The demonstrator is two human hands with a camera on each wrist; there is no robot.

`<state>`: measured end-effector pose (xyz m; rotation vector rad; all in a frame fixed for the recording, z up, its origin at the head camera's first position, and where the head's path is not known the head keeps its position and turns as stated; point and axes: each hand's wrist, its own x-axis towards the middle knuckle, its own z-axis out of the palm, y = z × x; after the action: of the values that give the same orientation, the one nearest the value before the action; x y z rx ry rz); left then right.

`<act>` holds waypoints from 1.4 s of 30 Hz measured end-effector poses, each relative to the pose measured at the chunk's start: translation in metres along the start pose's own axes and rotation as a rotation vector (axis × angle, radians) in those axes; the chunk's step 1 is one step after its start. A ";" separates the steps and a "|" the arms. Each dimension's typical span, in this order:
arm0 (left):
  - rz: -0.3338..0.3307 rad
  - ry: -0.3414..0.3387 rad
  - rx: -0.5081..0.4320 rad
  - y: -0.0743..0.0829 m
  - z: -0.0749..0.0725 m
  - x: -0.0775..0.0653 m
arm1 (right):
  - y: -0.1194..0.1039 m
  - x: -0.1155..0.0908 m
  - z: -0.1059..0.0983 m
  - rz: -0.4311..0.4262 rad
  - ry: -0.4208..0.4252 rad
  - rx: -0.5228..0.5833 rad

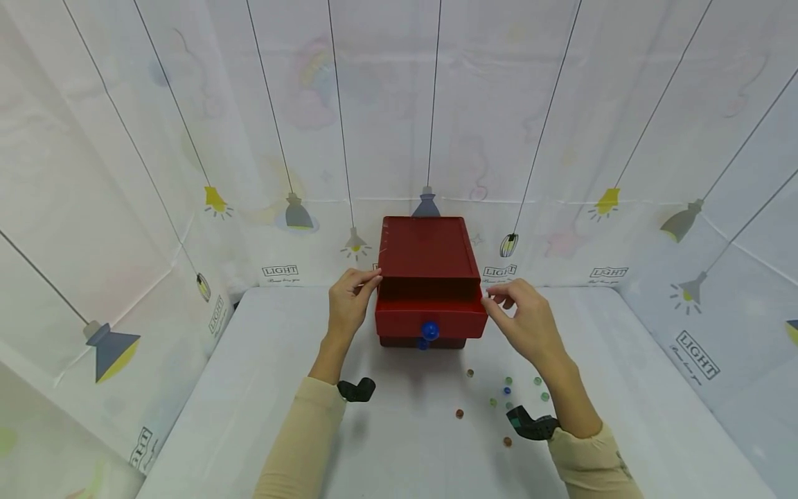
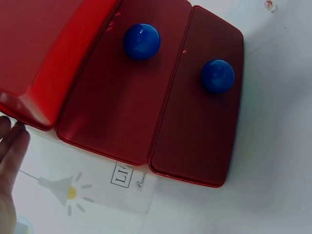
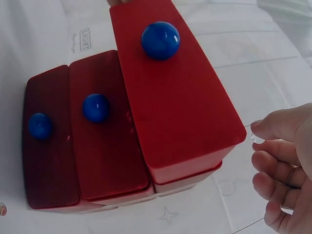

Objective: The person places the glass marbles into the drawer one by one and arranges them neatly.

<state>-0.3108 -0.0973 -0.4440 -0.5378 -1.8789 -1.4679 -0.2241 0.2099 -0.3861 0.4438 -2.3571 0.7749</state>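
Observation:
A red three-drawer cabinet (image 1: 427, 246) with blue round knobs stands at the back of the white table. Its top drawer (image 1: 402, 324) is pulled out; the lower two drawers, in the left wrist view the middle one (image 2: 117, 97) and the bottom one (image 2: 195, 131), are closed. My left hand (image 1: 347, 303) touches the cabinet's left side with extended fingertips. Just right of the open drawer, my right hand (image 1: 528, 320) pinches a small clear marble (image 3: 257, 139) between thumb and index finger. The drawer's inside is mostly hidden by its front.
Several small marbles lie on the table in front and to the right, among them a blue marble (image 1: 507, 391), a green marble (image 1: 545, 396) and a brown marble (image 1: 459, 414). A white curtain (image 1: 399, 104) printed with lamps hangs behind the table.

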 end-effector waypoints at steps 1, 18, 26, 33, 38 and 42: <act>-0.007 0.000 0.000 0.000 0.000 0.000 | -0.001 0.001 0.001 -0.002 -0.004 0.005; -0.055 -0.016 0.006 0.001 -0.002 0.000 | -0.015 0.024 0.020 -0.027 -0.101 0.051; -0.043 -0.019 0.014 0.000 -0.002 0.000 | -0.020 0.031 0.026 -0.039 -0.137 0.068; -0.065 -0.015 -0.018 -0.001 -0.001 0.000 | -0.023 0.036 0.033 -0.059 -0.164 0.058; -0.078 -0.017 -0.036 -0.001 0.001 0.000 | -0.024 0.039 0.039 -0.092 -0.163 0.056; -0.078 -0.010 -0.010 0.001 0.002 0.000 | -0.024 0.042 0.043 -0.101 -0.173 0.054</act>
<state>-0.3103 -0.0952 -0.4435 -0.4825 -1.9206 -1.5281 -0.2633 0.1599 -0.3770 0.6718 -2.4553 0.7814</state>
